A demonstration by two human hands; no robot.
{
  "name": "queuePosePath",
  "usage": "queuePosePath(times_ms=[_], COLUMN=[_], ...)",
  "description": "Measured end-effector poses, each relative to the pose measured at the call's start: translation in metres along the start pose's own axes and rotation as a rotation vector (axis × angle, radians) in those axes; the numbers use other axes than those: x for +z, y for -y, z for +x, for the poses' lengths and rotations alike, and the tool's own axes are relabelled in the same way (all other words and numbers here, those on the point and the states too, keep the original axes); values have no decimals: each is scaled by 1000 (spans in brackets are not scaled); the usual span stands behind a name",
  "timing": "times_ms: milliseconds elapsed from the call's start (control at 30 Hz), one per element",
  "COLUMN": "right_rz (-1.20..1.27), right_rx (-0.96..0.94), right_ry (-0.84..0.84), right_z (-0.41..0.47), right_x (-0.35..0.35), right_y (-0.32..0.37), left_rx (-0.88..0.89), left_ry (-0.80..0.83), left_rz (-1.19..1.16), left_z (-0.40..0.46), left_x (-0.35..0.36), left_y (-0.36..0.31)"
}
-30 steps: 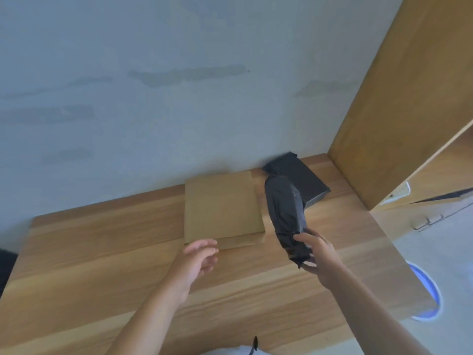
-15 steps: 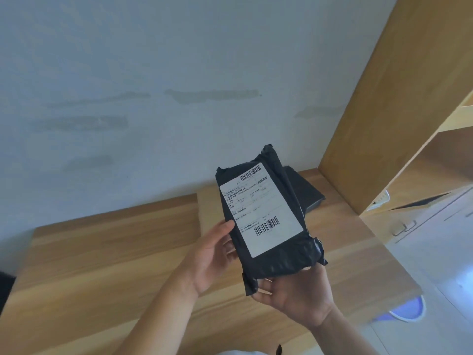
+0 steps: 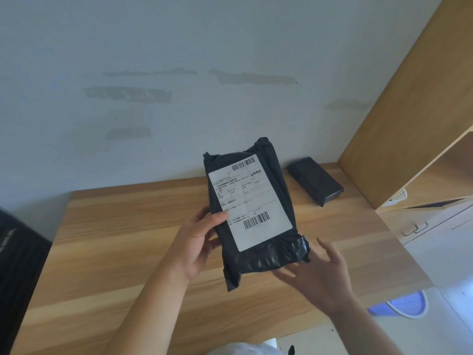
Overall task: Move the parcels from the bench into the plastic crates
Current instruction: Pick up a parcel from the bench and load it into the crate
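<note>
While the black poly-bag parcel [image 3: 252, 213] is held up at the centre of the frame, label side to the camera, the left hand [image 3: 198, 243] grasps its left edge, thumb curled over the front beside the white shipping label [image 3: 249, 202]. The right hand [image 3: 318, 275] lies below the parcel's lower right corner, fingers spread and relaxed, gripping nothing. Beneath them the wooden bench [image 3: 128, 239] fills the lower frame. A second black parcel [image 3: 314, 180] lies on the bench at right of centre, near the wooden cabinet [image 3: 409, 111].
</note>
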State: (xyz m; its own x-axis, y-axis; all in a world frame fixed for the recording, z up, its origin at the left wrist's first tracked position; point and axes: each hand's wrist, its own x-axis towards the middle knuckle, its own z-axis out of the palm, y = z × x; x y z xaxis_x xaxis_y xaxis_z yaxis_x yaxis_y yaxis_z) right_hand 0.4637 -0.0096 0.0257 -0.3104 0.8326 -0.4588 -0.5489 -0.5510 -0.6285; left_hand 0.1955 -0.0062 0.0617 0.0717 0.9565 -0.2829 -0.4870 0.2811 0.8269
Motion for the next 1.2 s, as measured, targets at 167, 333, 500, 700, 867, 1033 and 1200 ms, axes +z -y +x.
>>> queuePosePath(times_ms=[167,333,500,700,867,1033,1200], right_rz=[-687,-768,-665,-681,-694,-698,-760], right_rx=[-253,-192,-150,-83,-22,133,315], right_ry=[-29,55,35,84,222,366,599], right_z=[-13,-12,-5,14,39,61,75], right_x=[32,54,53,45,45,56,79], right_y=[38,31,20,34,37,11,-27], left_rx=[39,-22,-58,-45,-26,-27,6], left_ry=[11,17,-10,-98,-206,-442,-739], left_rz=[59,58,49,93,122,73,41], left_z=[-15,-20,-20,-21,-31,-67,-126], left_x=[-13,-13,-13,-5,-8,-18,-19], left_y=[-6,16,27,27,27,36,53])
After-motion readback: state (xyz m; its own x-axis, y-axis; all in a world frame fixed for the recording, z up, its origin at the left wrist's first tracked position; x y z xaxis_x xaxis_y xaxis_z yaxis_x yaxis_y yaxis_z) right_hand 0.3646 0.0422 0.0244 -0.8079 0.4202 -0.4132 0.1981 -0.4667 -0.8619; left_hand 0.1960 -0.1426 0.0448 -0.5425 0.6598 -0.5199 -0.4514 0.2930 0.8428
